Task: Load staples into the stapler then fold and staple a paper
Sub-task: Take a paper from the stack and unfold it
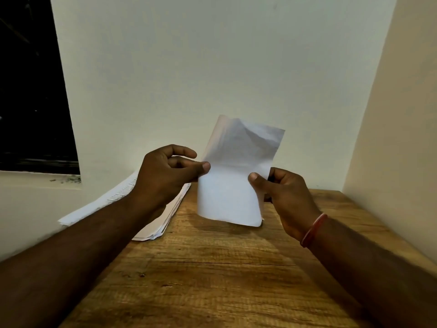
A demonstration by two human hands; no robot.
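A white sheet of paper is held upright above the wooden table, bent into a fold with its upper half creased and leaning back. My left hand pinches its left edge between thumb and fingers. My right hand grips its right edge, thumb on the front; a red band circles that wrist. No stapler and no staples show in the view.
A loose stack of printed papers lies at the table's back left, partly under my left forearm and hanging over the edge. White walls close in behind and to the right. A dark window is at the left.
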